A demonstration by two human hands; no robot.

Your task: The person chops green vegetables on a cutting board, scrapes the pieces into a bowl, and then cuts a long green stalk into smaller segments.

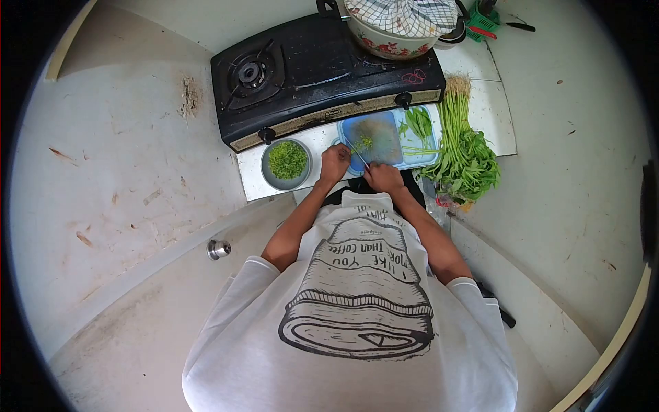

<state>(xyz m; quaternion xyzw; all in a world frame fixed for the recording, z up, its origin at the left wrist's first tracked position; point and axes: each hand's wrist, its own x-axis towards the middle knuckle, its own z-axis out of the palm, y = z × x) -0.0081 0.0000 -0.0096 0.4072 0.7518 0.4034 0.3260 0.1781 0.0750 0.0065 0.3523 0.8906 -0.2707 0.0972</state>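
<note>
Silvery, thin blade: knife [359, 155], on the blue board [382, 132] over the counter [251, 172]. Long axis runs 5 to 11 o'clock (12 = top of view), tip toward 11. Right hand [383, 177] at the 5 o'clock end, fingers closed around the handle. Left hand [336, 161] near the blade, toward 9, fingers curled; cannot tell whether they pinch anything.

Handle mostly hidden by the right hand; exact tip hard to make out beside the left. Chopped bits [364, 143] too small to separate, lying by the blade. Pot [391, 47] cut off by the top of view, its mouth covered by checked cloth [403, 16]. Plastic under the bundle's leafy end, 4 o'clock, unclear.

Board: flat, rounded corners, worn brownish middle; sits in a pale blue tray [431, 159]. Loose leaves [419, 123] in the tray, 2 o'clock, smooth, pointed. Bundle [473, 154] at 3 o'clock: slim stems, stringy roots at the upper end, leaves heaped at the lower. Round grey bowl [266, 175] at 9, fine, fluffy chopped greens [287, 160] inside. Black stove [316, 65] toward 12, glossy, stained top; pot on it, pale with red floral pattern.
</note>
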